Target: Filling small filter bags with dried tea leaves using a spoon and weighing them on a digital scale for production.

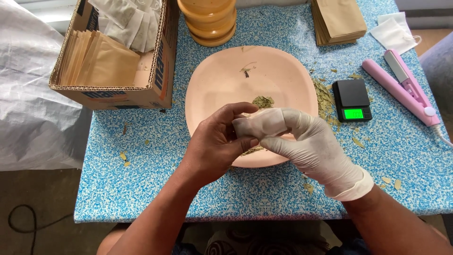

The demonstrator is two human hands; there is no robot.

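My bare left hand (214, 144) and my right hand (311, 146), which wears a white glove, meet over the near rim of a pale pink plate (212, 80). Both pinch a small white filter bag (250, 126) between their fingertips. A small heap of dried green leaves (263, 101) lies on the plate just beyond the bag. A few more leaf bits (246, 71) lie further back on the plate.
A cardboard box (118, 94) with brown pouches and white bags stands at the back left. An orange jar (210, 21), a brown pouch stack (339, 21), a small black scale (351, 99) and a pink heat sealer (406, 89) lie on the blue speckled table (141, 189).
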